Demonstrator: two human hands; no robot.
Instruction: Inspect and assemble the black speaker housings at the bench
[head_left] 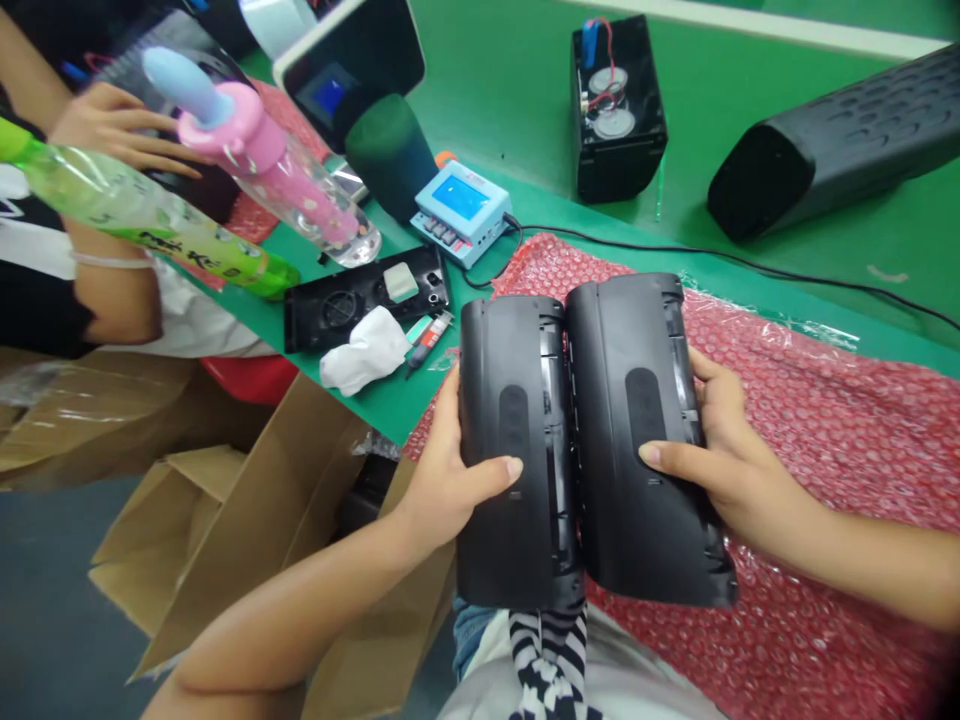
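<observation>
Head view shows our left hand (450, 480) and right hand (724, 465) each grasping a rigid, smooth black shell (517, 450) (645, 440), side-gripped at six o'clock over red bubble wrap (825, 400).

Both forearms are bare to the elbow, with no sleeves, watch, rings or gloves on the left hand (442, 480) or the right hand (720, 460). At the torso shows a white top with a black-and-white striped panel, and a patch of blue denim.
</observation>
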